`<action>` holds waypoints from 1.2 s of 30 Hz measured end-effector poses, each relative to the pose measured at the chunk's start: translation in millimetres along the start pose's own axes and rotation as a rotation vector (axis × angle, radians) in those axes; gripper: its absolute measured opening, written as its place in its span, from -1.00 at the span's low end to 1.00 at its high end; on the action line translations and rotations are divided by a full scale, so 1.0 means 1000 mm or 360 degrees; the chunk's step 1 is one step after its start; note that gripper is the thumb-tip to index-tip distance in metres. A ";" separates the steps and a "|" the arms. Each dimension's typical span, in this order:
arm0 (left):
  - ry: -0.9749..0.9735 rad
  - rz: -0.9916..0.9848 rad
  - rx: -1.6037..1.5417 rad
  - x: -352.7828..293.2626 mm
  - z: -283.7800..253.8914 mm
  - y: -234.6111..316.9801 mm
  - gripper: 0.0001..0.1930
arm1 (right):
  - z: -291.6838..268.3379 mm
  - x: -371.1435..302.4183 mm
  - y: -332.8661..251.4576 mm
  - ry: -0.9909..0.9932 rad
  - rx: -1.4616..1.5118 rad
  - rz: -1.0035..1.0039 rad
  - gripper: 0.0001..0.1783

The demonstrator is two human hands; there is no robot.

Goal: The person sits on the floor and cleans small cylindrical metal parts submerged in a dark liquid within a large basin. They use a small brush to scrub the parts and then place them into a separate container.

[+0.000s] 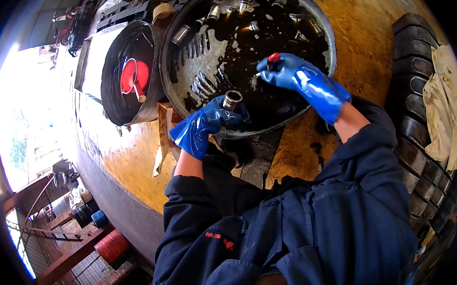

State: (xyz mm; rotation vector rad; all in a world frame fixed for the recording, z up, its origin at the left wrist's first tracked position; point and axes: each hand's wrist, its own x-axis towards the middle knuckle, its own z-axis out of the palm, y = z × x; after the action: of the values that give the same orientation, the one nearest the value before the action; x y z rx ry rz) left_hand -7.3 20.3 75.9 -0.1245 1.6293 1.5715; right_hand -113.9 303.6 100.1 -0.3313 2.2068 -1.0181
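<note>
My left hand (pixel 209 120), in a blue rubber glove, grips a shiny metal sleeve (pixel 233 99) with its round open end facing up. It is over the near left edge of a large round basin (pixel 333 50) of dark liquid. Over the basin's right half, my right hand (pixel 291 74), gloved the same way, is closed around a small tool with a red end (pixel 274 58); a pale tip shows below the fingers, and the rest is hidden. Several metal sleeves (pixel 180 35) stand or lie in the liquid along the far side. Grey foam floats on the left.
Left of the basin stands a dark tub (pixel 118 112) holding a red dipper (pixel 144 72) with a wooden handle. Stacked dark metal track-like blocks (pixel 411 97) line the right, with a stained cream cloth (pixel 442 90) over them. A red drum (pixel 113 245) is at lower left.
</note>
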 end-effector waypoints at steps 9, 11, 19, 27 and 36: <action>-0.0246 -0.0125 -0.0387 -0.006 -0.010 -0.019 -0.62 | -0.025 -0.025 -0.019 -0.0063 0.0387 -0.0960 -0.63; -0.0288 -0.0139 -0.0456 -0.005 -0.009 -0.022 -0.62 | -0.023 -0.032 -0.028 -0.0127 0.0365 -0.0979 -0.64; -0.0360 -0.0006 -0.0842 -0.004 0.004 -0.008 -0.61 | 0.003 0.004 -0.015 -0.0261 0.0424 -0.1025 -0.74; 0.1085 0.0182 0.1835 0.011 0.032 0.029 -0.53 | 0.012 0.016 -0.004 -0.0039 0.0307 -0.0009 -0.35; 0.1523 0.0309 0.2180 0.005 0.015 0.025 -0.58 | 0.009 -0.003 0.002 0.0111 0.0235 0.0258 -0.36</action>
State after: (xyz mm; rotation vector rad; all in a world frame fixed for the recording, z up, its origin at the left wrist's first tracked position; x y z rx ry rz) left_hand -17.8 40.2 94.2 0.0436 3.1741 0.1235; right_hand -105.6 301.2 95.5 -0.0504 2.1648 -1.1096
